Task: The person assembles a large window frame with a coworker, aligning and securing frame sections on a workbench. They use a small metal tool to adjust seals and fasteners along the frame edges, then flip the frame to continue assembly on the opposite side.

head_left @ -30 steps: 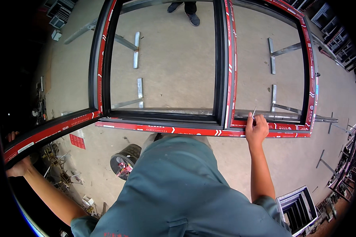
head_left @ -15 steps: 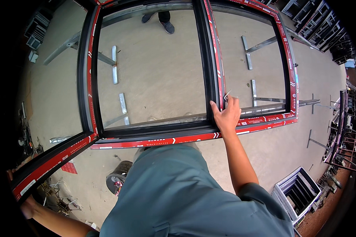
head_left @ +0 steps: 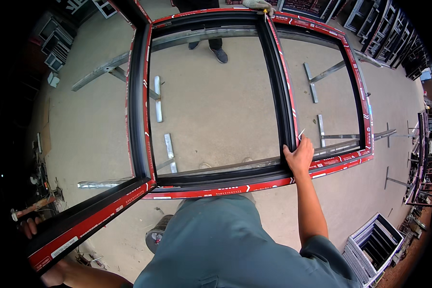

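A large window frame [head_left: 221,192] of black profiles with red printed film lies across metal supports in front of me. At lower left, my left hand [head_left: 55,274] is closed around the red-and-black bar [head_left: 89,224] of another frame section, which meets the big frame at its near left corner. Several of its fingertips show past the bar's far edge. My right hand [head_left: 300,156] grips the upright divider [head_left: 284,103] close to the near rail, thumb on the black side. A thin, bent, pale metal piece [head_left: 300,134] sticks up by its fingertips; whether the hand holds it is unclear.
Across the frame stands a co-worker, whose gloved hand [head_left: 260,5] is at the divider's far end by a yellow-handled tool [head_left: 264,12]. Metal trestle legs [head_left: 159,98] stand beneath. A round bin [head_left: 157,235] and stacked frames [head_left: 373,245] flank me.
The view has shifted, so the frame appears farther right and lower. The co-worker's gloved hand and yellow-handled tool have come into view. Both my hands keep their holds.
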{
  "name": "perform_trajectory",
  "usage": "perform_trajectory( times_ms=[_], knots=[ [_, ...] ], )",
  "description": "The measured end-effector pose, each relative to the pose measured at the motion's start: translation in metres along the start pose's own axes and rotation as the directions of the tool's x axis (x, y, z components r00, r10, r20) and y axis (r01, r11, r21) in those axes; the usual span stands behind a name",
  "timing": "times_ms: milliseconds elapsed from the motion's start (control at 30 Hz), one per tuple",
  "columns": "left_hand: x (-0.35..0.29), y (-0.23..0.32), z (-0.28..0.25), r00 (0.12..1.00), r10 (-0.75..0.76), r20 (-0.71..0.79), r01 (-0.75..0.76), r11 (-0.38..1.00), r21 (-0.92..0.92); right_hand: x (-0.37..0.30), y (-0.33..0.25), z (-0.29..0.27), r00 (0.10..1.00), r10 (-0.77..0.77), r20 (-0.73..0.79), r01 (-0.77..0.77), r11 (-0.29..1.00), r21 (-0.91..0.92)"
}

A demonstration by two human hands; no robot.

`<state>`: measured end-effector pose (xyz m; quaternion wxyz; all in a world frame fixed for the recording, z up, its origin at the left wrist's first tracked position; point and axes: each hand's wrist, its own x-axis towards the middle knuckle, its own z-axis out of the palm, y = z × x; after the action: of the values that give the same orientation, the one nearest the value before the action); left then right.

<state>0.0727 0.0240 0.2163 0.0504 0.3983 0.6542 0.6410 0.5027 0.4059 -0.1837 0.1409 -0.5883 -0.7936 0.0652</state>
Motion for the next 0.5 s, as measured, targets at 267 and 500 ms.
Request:
perform_trajectory(
  times_ms=[267,500],
  knots=[
    [0.0,0.011,-0.006,0.999,0.012,0.038,-0.011,0.999,-0.041,-0.001,0.001,0.002,1.0,-0.002,-0.015,0.003,0.999,0.036],
    [0.004,-0.001,0.036,0.725,-0.004,-0.689,0.118,0.986,0.118,-0.005,-0.006,-0.005,0.999,0.042,-0.012,-0.042,0.999,0.018]
  ],
)
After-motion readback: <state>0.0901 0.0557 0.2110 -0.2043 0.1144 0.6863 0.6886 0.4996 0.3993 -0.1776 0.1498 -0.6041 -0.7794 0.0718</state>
